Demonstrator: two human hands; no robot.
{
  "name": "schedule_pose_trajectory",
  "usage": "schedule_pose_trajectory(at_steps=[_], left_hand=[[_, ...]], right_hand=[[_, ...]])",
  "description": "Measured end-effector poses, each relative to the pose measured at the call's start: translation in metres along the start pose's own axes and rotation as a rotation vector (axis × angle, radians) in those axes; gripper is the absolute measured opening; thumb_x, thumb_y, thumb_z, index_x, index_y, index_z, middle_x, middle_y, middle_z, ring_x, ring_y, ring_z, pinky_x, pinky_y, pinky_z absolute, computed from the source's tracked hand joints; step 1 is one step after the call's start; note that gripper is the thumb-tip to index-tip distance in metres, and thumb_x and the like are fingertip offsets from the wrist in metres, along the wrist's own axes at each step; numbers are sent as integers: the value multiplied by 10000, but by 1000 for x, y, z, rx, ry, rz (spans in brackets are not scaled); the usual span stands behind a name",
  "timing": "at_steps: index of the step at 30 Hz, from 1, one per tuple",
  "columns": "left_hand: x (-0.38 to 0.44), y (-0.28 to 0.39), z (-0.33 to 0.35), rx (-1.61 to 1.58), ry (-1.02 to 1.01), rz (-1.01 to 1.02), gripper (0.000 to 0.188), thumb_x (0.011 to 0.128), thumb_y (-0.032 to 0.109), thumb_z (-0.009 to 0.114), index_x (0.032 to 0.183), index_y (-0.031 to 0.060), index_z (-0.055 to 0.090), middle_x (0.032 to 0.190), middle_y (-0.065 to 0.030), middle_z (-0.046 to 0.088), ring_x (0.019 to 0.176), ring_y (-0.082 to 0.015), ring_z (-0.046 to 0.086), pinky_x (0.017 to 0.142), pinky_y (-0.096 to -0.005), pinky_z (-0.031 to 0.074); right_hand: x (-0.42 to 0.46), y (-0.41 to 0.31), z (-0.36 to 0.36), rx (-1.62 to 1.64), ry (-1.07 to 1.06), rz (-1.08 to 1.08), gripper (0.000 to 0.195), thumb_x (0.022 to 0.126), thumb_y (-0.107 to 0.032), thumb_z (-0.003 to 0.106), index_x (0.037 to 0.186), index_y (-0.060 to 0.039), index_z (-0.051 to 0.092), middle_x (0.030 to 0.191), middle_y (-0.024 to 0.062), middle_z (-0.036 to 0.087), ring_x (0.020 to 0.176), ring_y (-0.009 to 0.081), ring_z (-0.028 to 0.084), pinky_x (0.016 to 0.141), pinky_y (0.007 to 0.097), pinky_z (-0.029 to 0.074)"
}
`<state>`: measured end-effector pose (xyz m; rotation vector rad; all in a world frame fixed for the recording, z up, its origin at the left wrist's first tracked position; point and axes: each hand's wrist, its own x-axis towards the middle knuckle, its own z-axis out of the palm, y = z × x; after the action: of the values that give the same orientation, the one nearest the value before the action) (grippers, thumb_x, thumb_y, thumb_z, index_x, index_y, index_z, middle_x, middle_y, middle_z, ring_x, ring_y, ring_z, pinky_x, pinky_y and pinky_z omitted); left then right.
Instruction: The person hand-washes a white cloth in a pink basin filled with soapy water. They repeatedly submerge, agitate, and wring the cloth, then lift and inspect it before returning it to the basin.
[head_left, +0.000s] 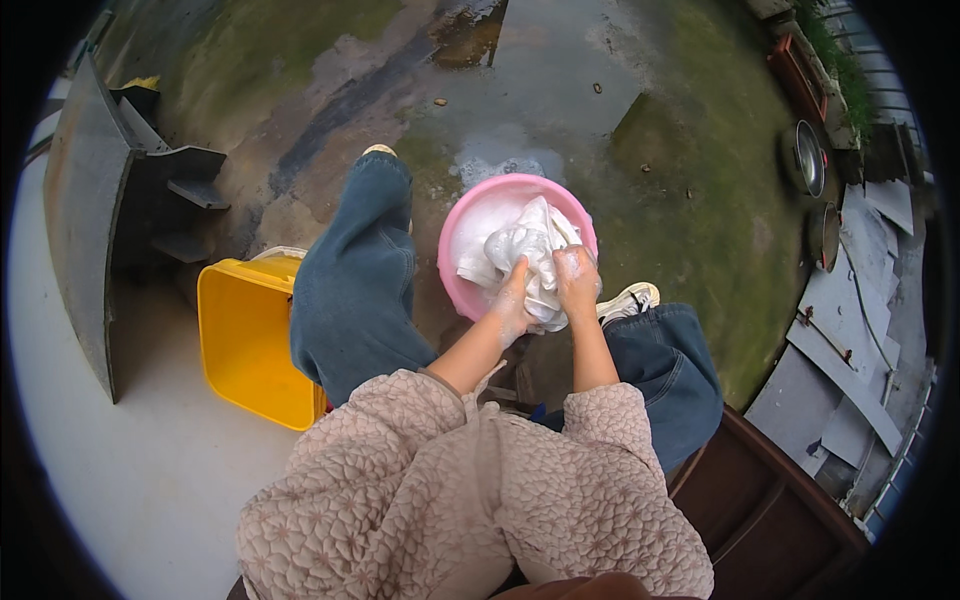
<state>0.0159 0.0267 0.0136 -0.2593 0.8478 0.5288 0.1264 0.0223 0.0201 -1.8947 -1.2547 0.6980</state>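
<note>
A round pink plastic basin (454, 225) stands on the wet ground between my legs, with white suds inside. Bunched, wet white cloth (531, 232) rises from it toward me. My left hand (514, 304) grips the cloth from the left, thumb on top and lather over the skin. On the cloth's right side, my right hand (576, 279) is closed around another fold, also soapy. Both hands are over the basin's near edge, close together but apart. How much cloth lies beneath the suds is hidden.
A yellow plastic bucket (251, 341) lies tipped beside my left leg. Grey bent panels (86, 202) stand at far left. Spilled foam (506, 166) lies beyond the basin. At right are a metal pan (810, 159), grey boards (844, 390) and a brown panel (772, 495).
</note>
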Motion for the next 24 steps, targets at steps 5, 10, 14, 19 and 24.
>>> schedule_pose_trajectory(at_steps=[5, 10, 14, 19, 24], left_hand=[[0, 11, -11, -155, -147, -112, 517, 824, 437, 447, 1136, 24, 454, 1063, -132, 528, 966, -284, 513, 831, -398, 422], [20, -8, -56, -167, -396, -4, 358, 823, 264, 465, 1079, 15, 494, 985, -127, 559, 853, -236, 558, 770, -359, 463], [14, -7, -15, 31, -119, 105, 297, 823, 188, 473, 1054, 3, 491, 959, -111, 559, 895, -205, 555, 794, -327, 454], [14, -1, -12, 129, -43, 118, 385, 843, 252, 455, 1139, 8, 418, 1082, -116, 517, 959, -216, 530, 827, -350, 436], [10, 13, -9, 175, -40, 109, 393, 848, 231, 415, 1183, 29, 385, 1137, -120, 483, 1011, -228, 498, 853, -346, 410]], right_hand=[[-49, -32, 10, 16, -279, -97, 156, 736, -191, 601, 733, -47, 542, 698, 152, 537, 647, 335, 536, 573, 393, 421], [-54, -51, 20, -9, -179, -530, 177, 731, -166, 595, 612, -73, 503, 587, 101, 483, 513, 277, 489, 478, 359, 401], [-11, 9, 23, -325, 19, -479, 154, 751, -177, 576, 643, -78, 529, 602, 90, 527, 516, 266, 519, 451, 357, 418], [15, 13, -6, -8, -274, 13, 249, 739, -281, 582, 849, -58, 598, 805, 126, 598, 789, 294, 556, 717, 366, 422], [6, -1, -21, -595, -591, -133, 443, 640, -295, 636, 1017, -68, 583, 919, 141, 603, 918, 255, 550, 805, 330, 407]])
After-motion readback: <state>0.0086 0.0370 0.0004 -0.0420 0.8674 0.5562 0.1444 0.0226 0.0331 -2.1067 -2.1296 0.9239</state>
